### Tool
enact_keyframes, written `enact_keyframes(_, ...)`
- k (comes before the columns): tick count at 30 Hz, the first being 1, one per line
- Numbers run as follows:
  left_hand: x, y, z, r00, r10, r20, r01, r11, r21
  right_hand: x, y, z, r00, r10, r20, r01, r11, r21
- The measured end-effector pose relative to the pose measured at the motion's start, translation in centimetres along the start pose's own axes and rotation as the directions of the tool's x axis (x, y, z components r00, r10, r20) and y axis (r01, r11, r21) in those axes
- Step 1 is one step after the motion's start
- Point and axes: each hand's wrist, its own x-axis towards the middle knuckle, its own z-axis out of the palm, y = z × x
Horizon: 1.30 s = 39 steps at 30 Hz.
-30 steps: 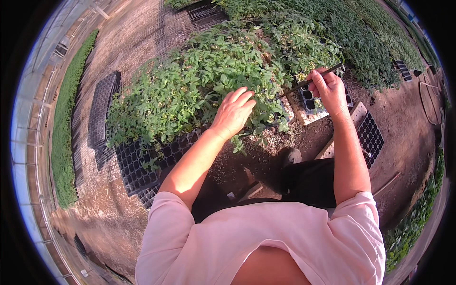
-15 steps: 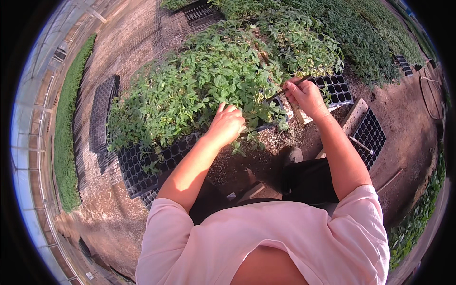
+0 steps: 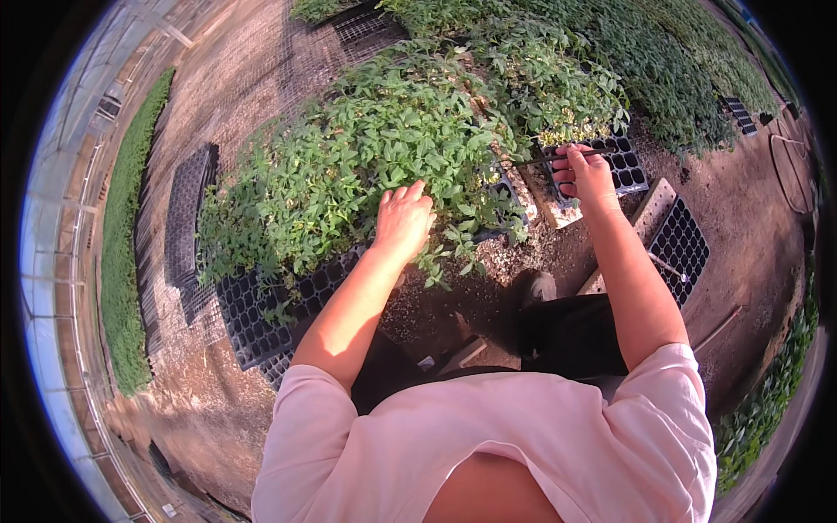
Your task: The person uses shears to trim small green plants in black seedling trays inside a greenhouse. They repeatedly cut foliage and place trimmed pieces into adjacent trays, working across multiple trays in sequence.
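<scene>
Along the near edge of the leafy seedlings [image 3: 418,131], the left hand [image 3: 404,224] sits with its back up and its fingers reaching among the leaves. The undersides of the fingers are hidden, so I cannot tell whether they pinch a stem or only rest there. The right hand [image 3: 586,177] is off to the right, thumb and fingers pinched around a thin dark stick [image 3: 542,160], which lies nearly level and points left toward the plants. Its tip is too small to tell whether it touches a leaf. Beneath and beside that hand is a black tray [image 3: 626,166] with bare cells showing along its near side.

To work well here, I would let the left hand do the gentle part: support soft stems low down, with light fingers, and part the leaves so the stick's end can be seen. The right hand should grip firmly but guide with small wrist movements, since a long lever held partway along could swing its tip into neighbouring stems. Foliage this dense probably tangles, so lifting slowly and easing leaves apart seems safer than pulling. The cell tray [image 3: 257,318] at the lower left has a few sprigs hanging over it; forearms should stay clear of those.
</scene>
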Motion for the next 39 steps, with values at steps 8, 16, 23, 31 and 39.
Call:
enact_keyframes(8, -0.1, -0.2, 0.1, 0.998, -0.05, -0.04, 0.052, 0.997, 0.056, -0.7, -0.4, -0.3, 0.988, -0.074, 0.136, 0.085, 0.993, -0.082)
enact_keyframes(16, -0.1, -0.2, 0.1, 0.994, -0.107, -0.029, 0.107, 0.994, 0.02, -0.5, 2.1, 0.6, 0.98, 0.052, 0.194, -0.106, 0.956, 0.275)
enact_keyframes(23, -0.2, 0.0, -0.3, 0.992, -0.128, -0.001, 0.128, 0.991, 0.029, -0.7, 1.3, -0.1, 0.995, 0.073, 0.075, -0.088, 0.971, 0.221)
enact_keyframes(31, -0.4, 0.8, -1.0, 0.994, -0.06, -0.096, 0.06, 0.998, 0.002, -1.4, -1.1, -0.9, 0.999, 0.001, 0.042, -0.005, 0.996, 0.087)
enact_keyframes(39, -0.7, 0.6, -1.1, 0.967, 0.003, -0.253, -0.023, 0.997, -0.075, -1.3, -2.6, -3.6, 0.968, -0.25, 0.002, 0.25, 0.968, -0.007)
